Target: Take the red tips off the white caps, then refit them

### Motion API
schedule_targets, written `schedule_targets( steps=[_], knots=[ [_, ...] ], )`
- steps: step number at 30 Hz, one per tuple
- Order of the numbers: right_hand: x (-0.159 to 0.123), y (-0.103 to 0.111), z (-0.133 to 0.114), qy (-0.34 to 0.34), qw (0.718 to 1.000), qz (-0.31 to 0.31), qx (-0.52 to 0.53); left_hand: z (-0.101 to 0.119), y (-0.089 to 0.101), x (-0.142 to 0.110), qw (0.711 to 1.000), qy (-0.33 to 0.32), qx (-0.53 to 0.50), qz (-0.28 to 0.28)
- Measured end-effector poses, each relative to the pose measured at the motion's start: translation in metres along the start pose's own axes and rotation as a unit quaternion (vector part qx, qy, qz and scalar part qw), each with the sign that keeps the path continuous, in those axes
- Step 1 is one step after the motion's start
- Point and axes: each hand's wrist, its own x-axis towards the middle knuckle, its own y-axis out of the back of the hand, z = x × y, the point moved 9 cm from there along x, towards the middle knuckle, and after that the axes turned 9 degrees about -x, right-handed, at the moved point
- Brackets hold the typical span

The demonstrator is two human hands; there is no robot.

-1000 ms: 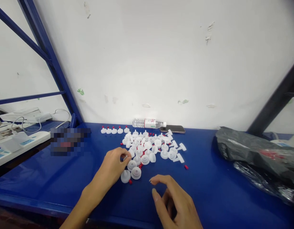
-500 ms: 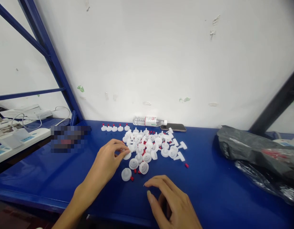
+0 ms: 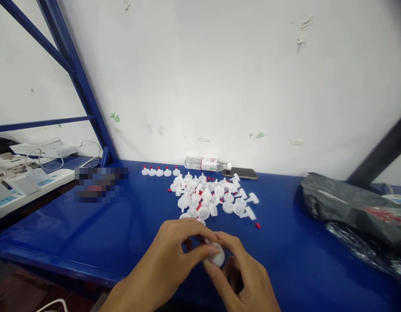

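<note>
Blue table (image 3: pixel 122 234) up against a white wall (image 3: pixel 193 78), little red-tipped row (image 3: pixel 159 173) on the left, then left hand (image 3: pixel 172 247) pinching a white disc piece (image 3: pixel 219 256) in front of the loose pile (image 3: pixel 219 192), right hand (image 3: pixel 247 268) half-curled, thumb and finger gripping that disc too, grey bag (image 3: pixel 343 199) far right

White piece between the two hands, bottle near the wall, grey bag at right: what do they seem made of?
White piece: probably moulded plastic, semi-matte, judging by its smooth, rounded surface.
Bottle: likely thin, clear plastic, glossy; its see-through body catches highlights.
Grey bag: seemingly plastic film with a dull sheen, as its soft creases suggest.
</note>
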Motion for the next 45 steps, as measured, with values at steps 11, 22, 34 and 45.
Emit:
schedule_targets(
  steps=[11,22,34,45],
  knots=[
    [-0.001,0.002,0.005,-0.037,0.999,0.037,-0.001,-0.047,0.014,-0.020,0.874,0.063,0.474,-0.087],
    [-0.001,0.002,0.006,-0.028,0.999,0.039,-0.004,-0.038,0.003,-0.011,0.876,0.093,0.454,-0.135],
    [-0.001,0.004,0.003,-0.008,0.999,0.039,0.005,0.008,0.012,-0.011,0.981,-0.059,0.171,-0.069],
    [-0.001,0.006,0.002,-0.003,0.999,0.051,0.008,0.019,0.009,-0.015,0.988,-0.063,0.102,-0.100]
  ],
)
